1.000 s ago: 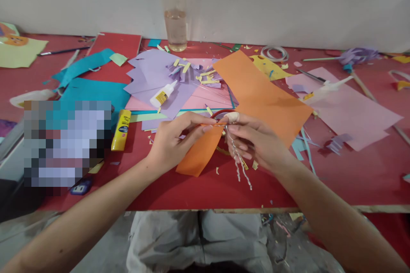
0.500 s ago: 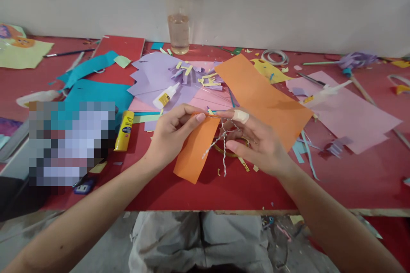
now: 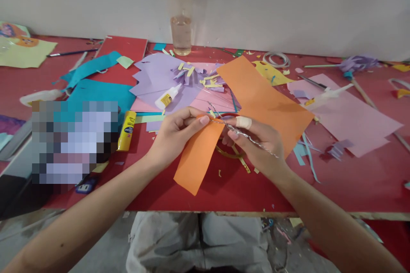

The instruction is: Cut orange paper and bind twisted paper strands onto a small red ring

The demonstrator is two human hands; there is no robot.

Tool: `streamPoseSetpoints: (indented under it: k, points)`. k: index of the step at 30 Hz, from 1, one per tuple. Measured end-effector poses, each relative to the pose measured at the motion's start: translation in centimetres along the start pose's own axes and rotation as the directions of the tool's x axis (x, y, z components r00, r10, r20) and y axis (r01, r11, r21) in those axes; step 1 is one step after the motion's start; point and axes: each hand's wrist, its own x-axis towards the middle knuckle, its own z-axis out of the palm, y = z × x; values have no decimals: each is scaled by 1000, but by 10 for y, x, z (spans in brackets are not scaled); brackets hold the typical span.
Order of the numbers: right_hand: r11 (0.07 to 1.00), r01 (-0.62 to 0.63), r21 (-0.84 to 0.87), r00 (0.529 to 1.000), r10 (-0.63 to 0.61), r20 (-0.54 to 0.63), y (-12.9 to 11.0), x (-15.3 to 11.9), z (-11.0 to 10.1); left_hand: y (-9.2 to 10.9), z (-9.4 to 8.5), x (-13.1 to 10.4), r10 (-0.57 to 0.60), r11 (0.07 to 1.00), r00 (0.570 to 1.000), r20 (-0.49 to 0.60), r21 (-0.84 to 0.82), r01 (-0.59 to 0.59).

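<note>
My left hand (image 3: 179,134) pinches the top edge of an orange paper strip (image 3: 197,160), which hangs down and leans to the left. Twisted silvery wire (image 3: 253,138) runs along that edge and branches out to the right. My right hand (image 3: 258,140), with a bandage on the index finger, closes thumb and finger on the wire just right of the strip. Some of its fingers are hidden behind the wire. Below and behind them, a roll of tape (image 3: 229,153) lies on the red table.
Beyond my hands lie a large orange sheet (image 3: 265,102), purple paper (image 3: 156,72) and a small glue bottle (image 3: 168,96). A yellow glue stick (image 3: 126,131) is at left, beside a pixelated area. A bottle of liquid (image 3: 181,34) stands by the wall; pink sheets (image 3: 349,115) lie right.
The wire's loose ends, which hung down in front of the tape, now point right across my right hand. My right thumb has closed onto the wire. The orange strip stays in my left hand.
</note>
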Motion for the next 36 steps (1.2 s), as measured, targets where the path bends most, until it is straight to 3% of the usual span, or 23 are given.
streamPoseSetpoints:
  k: [8, 12, 20, 25, 28, 32, 36]
  points:
    - [977, 142, -160, 990, -141, 14, -3, 2, 3, 5, 5, -4, -35, 995, 996, 84, -88, 42]
    - [969, 175, -172, 984, -175, 12, -5, 3, 6, 4, 8, -5, -21, 996, 999, 44, -84, 25]
    - [995, 96, -5, 995, -96, -34, -7, 3, 13, 2, 12, -7, 161, 987, 985, -56, 36, -159]
    - [998, -26, 65, 996, 31, -80, -6, 4, 12, 2, 11, -6, 258, 946, 966, 36, 191, -260]
    - [976, -117, 182, 990, 129, -58, -7, 5, 11, 2, 8, -5, 335, 873, 935, 114, 336, -353]
    - [932, -198, 303, 977, 213, -18, -8, 5, 10, 4, 2, -3, 469, 672, 869, 158, 574, -467]
    - [891, -237, 388, 968, 251, 15, -4, 5, 10, 4, 0, -3, 559, 554, 806, 191, 637, -536]
